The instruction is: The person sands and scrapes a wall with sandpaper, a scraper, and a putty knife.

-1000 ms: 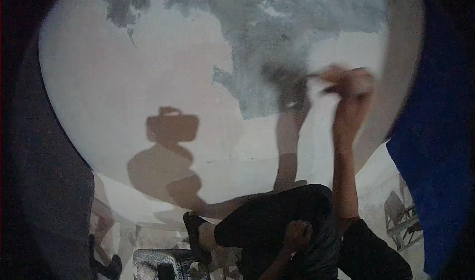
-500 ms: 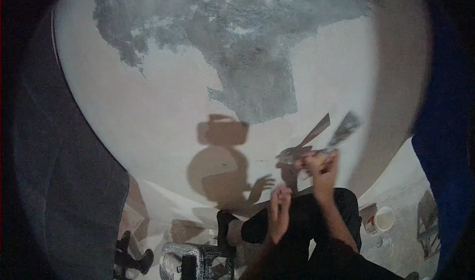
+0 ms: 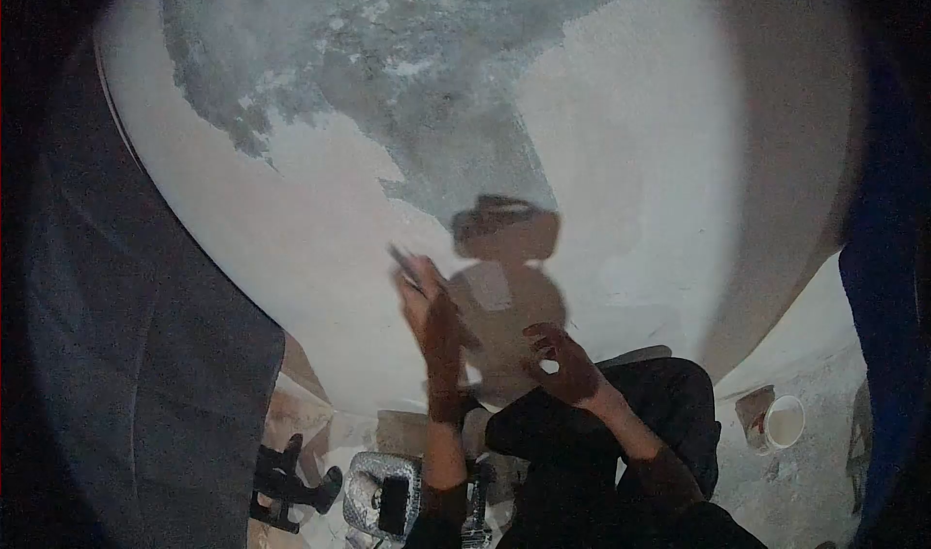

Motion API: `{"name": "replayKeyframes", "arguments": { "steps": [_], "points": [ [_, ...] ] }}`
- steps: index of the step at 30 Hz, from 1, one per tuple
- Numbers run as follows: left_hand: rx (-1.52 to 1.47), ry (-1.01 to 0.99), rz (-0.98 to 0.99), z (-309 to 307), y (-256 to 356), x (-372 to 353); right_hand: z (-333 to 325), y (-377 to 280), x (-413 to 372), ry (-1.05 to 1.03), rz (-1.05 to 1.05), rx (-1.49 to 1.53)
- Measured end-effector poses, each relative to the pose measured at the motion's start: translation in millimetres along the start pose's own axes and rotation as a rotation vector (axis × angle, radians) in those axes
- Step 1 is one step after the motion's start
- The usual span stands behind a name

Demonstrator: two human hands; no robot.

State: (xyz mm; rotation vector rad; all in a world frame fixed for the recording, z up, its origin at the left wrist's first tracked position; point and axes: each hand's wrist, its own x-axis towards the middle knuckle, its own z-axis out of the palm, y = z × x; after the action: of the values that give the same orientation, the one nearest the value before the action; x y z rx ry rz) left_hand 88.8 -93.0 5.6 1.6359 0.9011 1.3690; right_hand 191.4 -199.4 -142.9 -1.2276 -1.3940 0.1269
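Note:
My left hand (image 3: 432,321) is closed and raised in front of the pale wall. Its fingers are wrapped round a putty knife (image 3: 405,264), whose dark blade shows nearly edge-on and blurred; the handle is mostly hidden. Lower and to the right is my right hand (image 3: 565,367), fingers curved and apart with nothing in them. The wall (image 3: 640,190) is whitish, with a large rough grey patch (image 3: 427,103) across its upper part. A shadow of a head falls on the wall between the hands.
Grey fabric (image 3: 145,306) hangs at the left, and dark blue fabric (image 3: 892,258) at the right. On the floor stand a white bucket (image 3: 784,422), a silvery speckled box-like object (image 3: 364,496) and a black object (image 3: 296,491). My bent knee (image 3: 669,394) is close to the wall.
The putty knife has passed from my right hand to my left. My left hand has moved up and left; the right has come lower and left. The view has shifted slightly.

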Motion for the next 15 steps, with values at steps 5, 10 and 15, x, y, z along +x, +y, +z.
{"name": "replayKeyframes", "arguments": {
  "steps": [5, 10, 15],
  "points": [
    [0.892, -0.009, 0.620, 22, 25, 26, -11, 4, 3, -0.110, 0.262, 0.100],
    [1.423, -0.986, 0.971, 75, -29, -77, -3, 38, -36, -0.240, 0.098, -0.038],
    [0.782, -1.406, 1.323, 57, 24, -57, 4, 32, -29, -0.406, 0.033, -0.273]
  ]
}}
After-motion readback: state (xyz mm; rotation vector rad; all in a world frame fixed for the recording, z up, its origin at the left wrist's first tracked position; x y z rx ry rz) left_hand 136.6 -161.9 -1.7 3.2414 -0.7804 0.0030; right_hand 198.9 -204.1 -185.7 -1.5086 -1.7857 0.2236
